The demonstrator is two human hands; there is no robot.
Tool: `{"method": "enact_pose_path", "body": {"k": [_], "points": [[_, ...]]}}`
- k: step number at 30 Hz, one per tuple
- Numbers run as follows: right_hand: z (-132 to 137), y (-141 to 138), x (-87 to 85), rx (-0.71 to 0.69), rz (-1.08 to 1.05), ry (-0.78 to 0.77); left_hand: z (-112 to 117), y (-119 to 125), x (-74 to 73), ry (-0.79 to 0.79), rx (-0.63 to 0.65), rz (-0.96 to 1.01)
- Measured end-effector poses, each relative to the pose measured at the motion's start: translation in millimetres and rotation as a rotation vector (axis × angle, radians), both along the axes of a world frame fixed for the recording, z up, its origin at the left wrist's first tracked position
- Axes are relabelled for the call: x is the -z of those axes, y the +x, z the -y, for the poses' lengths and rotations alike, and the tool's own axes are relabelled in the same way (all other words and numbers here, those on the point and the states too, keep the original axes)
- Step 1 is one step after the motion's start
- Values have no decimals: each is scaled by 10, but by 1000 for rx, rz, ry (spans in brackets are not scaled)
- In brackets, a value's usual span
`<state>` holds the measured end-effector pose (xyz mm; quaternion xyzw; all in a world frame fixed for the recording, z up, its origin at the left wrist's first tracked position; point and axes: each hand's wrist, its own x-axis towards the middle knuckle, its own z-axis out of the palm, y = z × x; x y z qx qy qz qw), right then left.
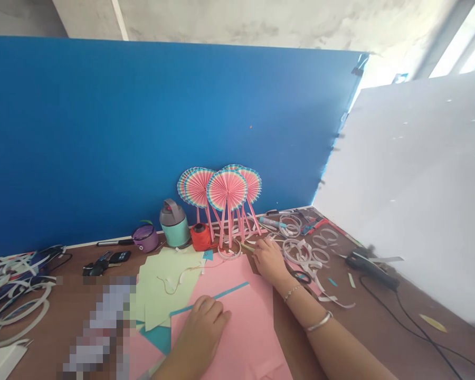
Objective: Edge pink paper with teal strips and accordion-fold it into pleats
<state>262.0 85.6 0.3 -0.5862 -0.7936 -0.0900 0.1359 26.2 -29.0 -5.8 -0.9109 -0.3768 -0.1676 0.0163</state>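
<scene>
My left hand (206,330) presses down on a pink paper sheet (245,324), its fingers slightly bent and holding nothing. A narrow blue paper strip (231,290) runs along that sheet's far edge. Farther forward, my right hand (269,259) has its fingers closed at the end of a thin yellow-green strip (247,247); the fingertips are partly hidden. Under and left of the sheet lie pale green papers (158,295), teal paper (158,338) and more pink paper (229,272). A thin cord (178,285) rests on the green papers.
Several round pleated paper fans (227,190) stand against the blue panel (142,121). Near them are a teal-grey container (174,227), a red spool (200,237) and a purple pot (145,238). Tape rings (296,250) and scraps clutter the right; a corded glue gun (372,268) lies beyond.
</scene>
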Motion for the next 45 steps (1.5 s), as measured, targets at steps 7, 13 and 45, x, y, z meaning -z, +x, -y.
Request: {"method": "enact_pose_path", "body": {"k": [7, 13, 45], "points": [[4, 6, 9, -13, -26, 28, 11, -13, -77, -51, 23, 33], [-47, 12, 72, -20, -66, 54, 19, -16, -97, -82, 24, 62], [733, -580, -319, -786, -555, -106, -93, -112, -165, -547, -206, 845]]}}
